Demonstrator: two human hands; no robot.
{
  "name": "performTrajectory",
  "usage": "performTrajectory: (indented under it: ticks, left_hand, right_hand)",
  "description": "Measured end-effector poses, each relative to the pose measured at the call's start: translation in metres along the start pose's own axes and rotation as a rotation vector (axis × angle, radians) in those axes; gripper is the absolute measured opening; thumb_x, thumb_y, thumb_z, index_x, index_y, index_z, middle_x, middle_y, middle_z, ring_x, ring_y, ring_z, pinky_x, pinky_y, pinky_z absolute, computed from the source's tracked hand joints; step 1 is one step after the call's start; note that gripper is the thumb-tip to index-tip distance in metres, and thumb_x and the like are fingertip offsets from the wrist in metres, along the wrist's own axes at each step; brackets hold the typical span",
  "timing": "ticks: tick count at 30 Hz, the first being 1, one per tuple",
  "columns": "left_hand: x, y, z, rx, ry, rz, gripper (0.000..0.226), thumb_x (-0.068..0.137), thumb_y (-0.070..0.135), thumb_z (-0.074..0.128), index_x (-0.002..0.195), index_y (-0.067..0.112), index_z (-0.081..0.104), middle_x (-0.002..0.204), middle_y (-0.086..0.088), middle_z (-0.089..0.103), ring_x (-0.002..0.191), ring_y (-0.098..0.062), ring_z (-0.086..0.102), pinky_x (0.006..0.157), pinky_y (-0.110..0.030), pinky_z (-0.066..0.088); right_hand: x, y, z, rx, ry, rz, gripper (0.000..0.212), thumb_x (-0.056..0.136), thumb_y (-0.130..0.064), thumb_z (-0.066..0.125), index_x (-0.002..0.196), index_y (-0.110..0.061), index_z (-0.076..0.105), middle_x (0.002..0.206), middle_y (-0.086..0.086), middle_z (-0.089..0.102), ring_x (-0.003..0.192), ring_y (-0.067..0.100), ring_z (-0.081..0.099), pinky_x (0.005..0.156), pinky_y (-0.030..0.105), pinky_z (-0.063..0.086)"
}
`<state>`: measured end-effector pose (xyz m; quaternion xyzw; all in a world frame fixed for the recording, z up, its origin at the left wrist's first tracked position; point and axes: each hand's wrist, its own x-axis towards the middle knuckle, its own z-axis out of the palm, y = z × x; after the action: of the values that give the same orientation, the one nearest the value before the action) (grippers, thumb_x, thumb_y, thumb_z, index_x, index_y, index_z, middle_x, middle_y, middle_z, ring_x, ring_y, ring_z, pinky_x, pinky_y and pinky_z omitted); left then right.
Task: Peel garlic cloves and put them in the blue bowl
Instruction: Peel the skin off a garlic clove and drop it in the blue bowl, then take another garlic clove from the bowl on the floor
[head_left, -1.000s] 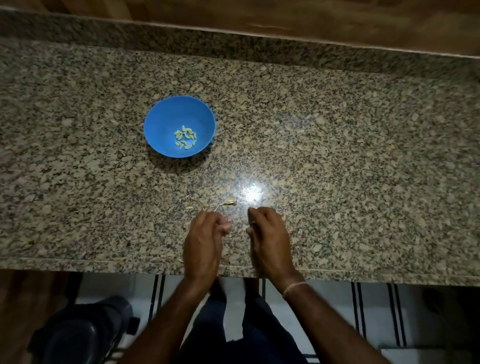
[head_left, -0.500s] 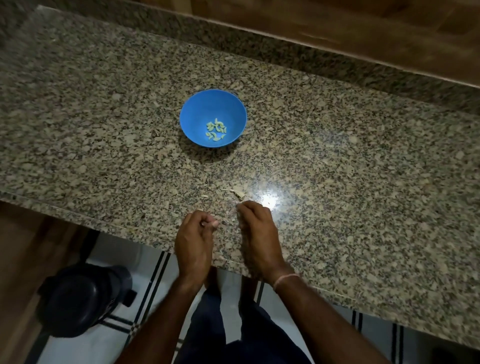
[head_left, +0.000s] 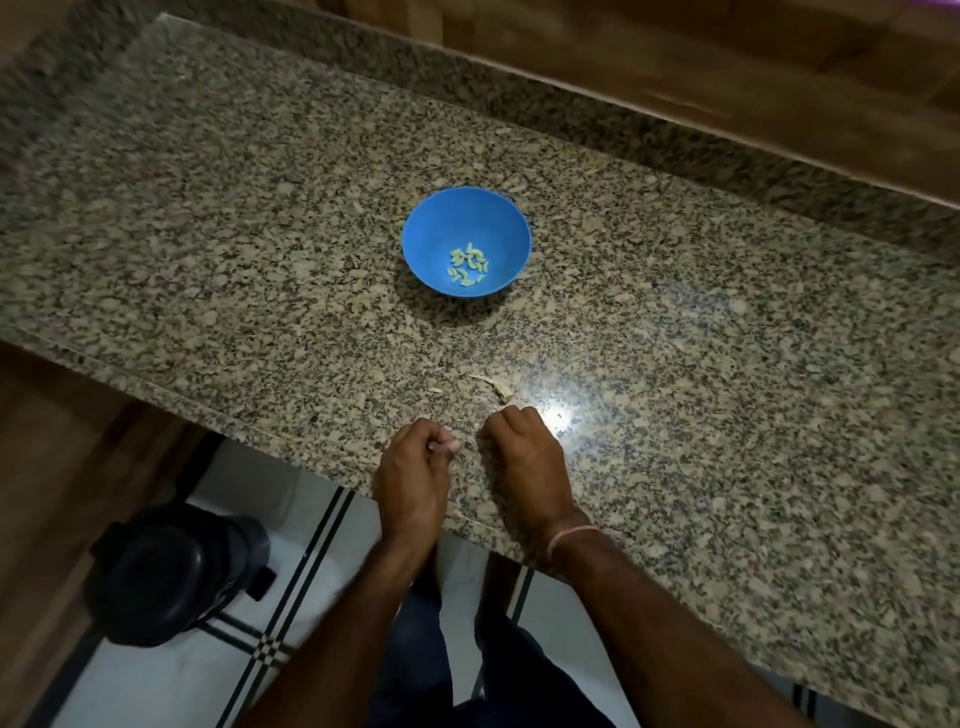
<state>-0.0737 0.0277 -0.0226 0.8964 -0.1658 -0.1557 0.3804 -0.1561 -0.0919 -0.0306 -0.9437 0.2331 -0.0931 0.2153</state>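
The blue bowl (head_left: 418, 228) stands on the granite counter (head_left: 727, 389), with several peeled garlic cloves (head_left: 467, 264) at its bottom. Both hands are at the counter's front edge, well short of the bowl. My left hand (head_left: 413, 475) has its fingers curled, and thumb and fingers pinch a small pale garlic clove (head_left: 445, 445). My right hand (head_left: 524, 452) is a hand's width to the right, also curled into a fist; nothing shows in it. A strip of garlic skin (head_left: 496, 387) lies just beyond its knuckles.
A smaller skin flake (head_left: 435, 389) lies left of the strip. A bright light glare (head_left: 558, 413) sits beside my right hand. A wooden wall (head_left: 727, 67) backs the counter. Below the counter edge, a black round object (head_left: 171, 577) stands on the tiled floor.
The view has swung left and tilted, so the bowl now appears further right and more floor shows. Both hands have stayed curled at the front edge, about the same distance apart.
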Motion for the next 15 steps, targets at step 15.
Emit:
performTrajectory:
  ticks: [15]
  left_hand:
    - [-0.014,-0.050,-0.087,-0.277,0.243,-0.194,0.014,0.097,0.007,0.066,0.091,0.019,0.063,0.084,0.008,0.068,0.076,-0.005,0.064,0.065,-0.020,0.051]
  right_hand:
    - [0.020,-0.135,0.011,1.427,-0.491,0.722,0.036,0.105,-0.001,0.053,0.073,-0.011,0.063,0.063,0.002,0.063,0.058,0.014,0.053,0.066,0.029,0.045]
